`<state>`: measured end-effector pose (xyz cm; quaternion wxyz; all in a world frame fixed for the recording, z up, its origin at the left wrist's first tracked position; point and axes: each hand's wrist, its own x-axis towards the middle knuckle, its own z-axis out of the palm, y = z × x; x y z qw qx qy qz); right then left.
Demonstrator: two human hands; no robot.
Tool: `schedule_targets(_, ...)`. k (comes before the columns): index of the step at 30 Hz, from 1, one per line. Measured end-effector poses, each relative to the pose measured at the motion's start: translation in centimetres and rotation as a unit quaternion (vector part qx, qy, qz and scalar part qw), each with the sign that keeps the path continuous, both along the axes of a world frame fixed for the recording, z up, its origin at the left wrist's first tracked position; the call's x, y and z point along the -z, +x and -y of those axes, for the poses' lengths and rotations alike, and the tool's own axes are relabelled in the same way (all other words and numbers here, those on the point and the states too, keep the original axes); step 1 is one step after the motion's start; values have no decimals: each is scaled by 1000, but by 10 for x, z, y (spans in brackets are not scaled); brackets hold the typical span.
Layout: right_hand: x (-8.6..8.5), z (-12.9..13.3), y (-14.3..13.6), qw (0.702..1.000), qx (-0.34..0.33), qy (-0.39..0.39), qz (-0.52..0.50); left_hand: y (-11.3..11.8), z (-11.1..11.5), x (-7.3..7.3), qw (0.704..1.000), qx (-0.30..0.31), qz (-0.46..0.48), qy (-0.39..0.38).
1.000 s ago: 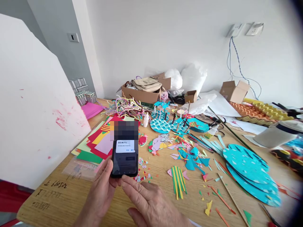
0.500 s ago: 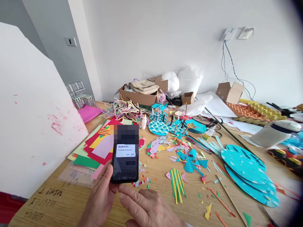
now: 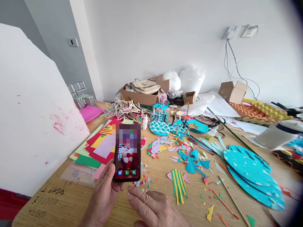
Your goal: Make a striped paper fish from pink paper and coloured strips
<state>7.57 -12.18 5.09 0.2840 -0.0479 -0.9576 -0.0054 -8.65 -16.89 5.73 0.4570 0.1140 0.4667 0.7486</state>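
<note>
A black phone (image 3: 127,157) stands upright in my left hand (image 3: 104,189), whose thumb and fingers grip its lower left edge. Its screen shows a home screen with app icons; the upper part is blurred out. My right hand (image 3: 153,205) hovers just below and right of the phone, holding nothing, with its fingers partly bent and slightly apart. Right of the phone lies a paper fish (image 3: 178,186) with green and yellow strips. Behind the phone are stacked sheets of coloured paper (image 3: 94,148).
Blue paper ovals (image 3: 248,170), a wooden stick (image 3: 233,198) and paper scraps (image 3: 189,160) lie on the right. Farther back are pipe cleaners (image 3: 127,110), a cardboard box (image 3: 139,96), egg trays (image 3: 260,110) and a white bottle (image 3: 276,134). A white board (image 3: 35,110) stands left.
The phone screen has switched from a dimmed page with a white pop-up to the home screen. My right hand has drawn slightly away from the phone's lower edge.
</note>
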Motion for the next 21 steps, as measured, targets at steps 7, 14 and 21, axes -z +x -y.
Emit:
schedule_targets(7,-11,3,7,998,37,-44,21,0,-4,-3,1000,-7,15,13)
schedule_targets(14,-20,1,2,998,32,-56,10,2,-2,-3,1000,20,20,-1)
schedule_targets(21,-25,-3,-6,996,62,-37,51,1,-3,0,999,19,38,16)
